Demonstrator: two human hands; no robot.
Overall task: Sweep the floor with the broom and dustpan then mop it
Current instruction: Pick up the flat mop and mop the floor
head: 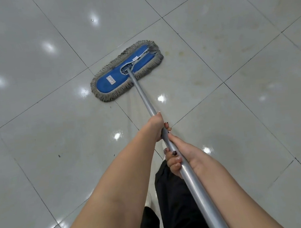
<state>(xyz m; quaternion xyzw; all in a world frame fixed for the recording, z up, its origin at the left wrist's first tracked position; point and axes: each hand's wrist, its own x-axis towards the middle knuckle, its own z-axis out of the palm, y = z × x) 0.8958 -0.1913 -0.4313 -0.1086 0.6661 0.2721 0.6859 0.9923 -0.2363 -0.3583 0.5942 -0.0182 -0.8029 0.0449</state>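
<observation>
A flat mop lies on the glossy tiled floor, its blue head edged with a grey string fringe. A long silver handle runs from the middle of the mop head down toward me. My left hand is wrapped around the handle higher up the shaft. Just below it my right hand grips the same handle, with the fingers curled round from the right side. No broom or dustpan is in view.
Pale grey tiles with dark grout lines fill the view. Faint yellowish stains mark the tiles right of the mop head. A few small dark specks lie on the floor at the left. My black trousers show below my arms.
</observation>
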